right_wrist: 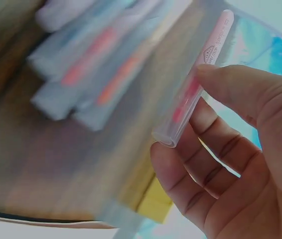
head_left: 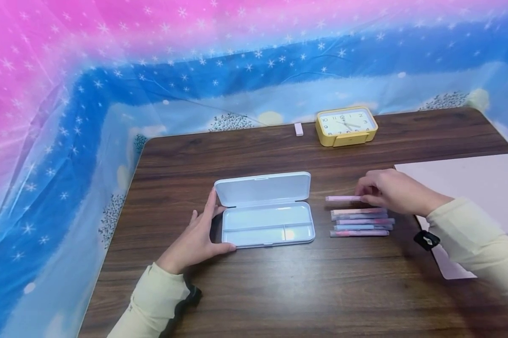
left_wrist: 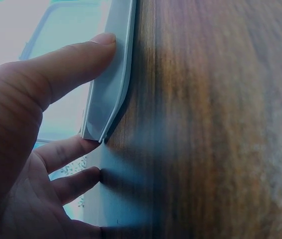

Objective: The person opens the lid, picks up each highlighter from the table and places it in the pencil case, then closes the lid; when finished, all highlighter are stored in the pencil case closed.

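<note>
A white pencil case (head_left: pixel 267 217) lies on the table with its lid (head_left: pixel 263 188) raised, and its compartments hold nothing that I can see. At its left end my left hand (head_left: pixel 198 239) grips it, thumb on the front wall and forefinger by the lid. In the left wrist view the thumb presses the case's side (left_wrist: pixel 112 74). My right hand (head_left: pixel 387 190) pinches a pink marker (head_left: pixel 340 199) with a clear cap, also seen in the right wrist view (right_wrist: pixel 193 84). Several more markers (head_left: pixel 359 227) lie side by side just below that hand.
A yellow clock (head_left: pixel 347 126) stands at the back of the table, with a small pale pink block (head_left: pixel 298 129) left of it. On the right, a pale pink board or mat (head_left: pixel 461 188) reaches under the right forearm. Patterned cloth (head_left: pixel 220 61) hangs behind the table.
</note>
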Demonstrator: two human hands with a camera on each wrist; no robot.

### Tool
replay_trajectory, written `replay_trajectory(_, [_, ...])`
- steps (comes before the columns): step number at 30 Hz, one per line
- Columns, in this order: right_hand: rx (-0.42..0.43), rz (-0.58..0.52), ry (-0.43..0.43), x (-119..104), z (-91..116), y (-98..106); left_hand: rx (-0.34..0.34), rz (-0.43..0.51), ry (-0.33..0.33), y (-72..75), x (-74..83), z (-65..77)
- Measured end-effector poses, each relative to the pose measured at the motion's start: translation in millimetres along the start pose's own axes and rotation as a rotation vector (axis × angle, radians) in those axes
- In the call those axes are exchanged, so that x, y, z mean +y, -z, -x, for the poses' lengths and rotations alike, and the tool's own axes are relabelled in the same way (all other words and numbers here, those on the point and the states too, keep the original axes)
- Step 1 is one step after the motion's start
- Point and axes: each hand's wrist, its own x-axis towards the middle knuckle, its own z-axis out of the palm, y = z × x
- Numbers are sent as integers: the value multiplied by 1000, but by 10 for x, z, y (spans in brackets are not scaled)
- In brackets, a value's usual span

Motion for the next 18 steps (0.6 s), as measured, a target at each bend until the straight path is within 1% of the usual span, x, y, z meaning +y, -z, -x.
replay_trajectory(4, [29, -17, 25, -160, -29, 89, 1, 2, -4, 3, -9, -3])
replay_trajectory(8, [20, -45, 30, -367, -84, 112, 2, 0, -4, 8, -10, -8])
replay_trajectory(10, [13, -55, 34, -472, -126, 91, 2, -1, -6, 11, -11, -9])
replay_trajectory(14, [12, -73, 71, -669, -242, 4, 5, 6, -19, 16, -7, -4])
replay_trajectory(18, [14, -80, 143, -851, -386, -116, 11, 13, -39, 11, -11, 11])
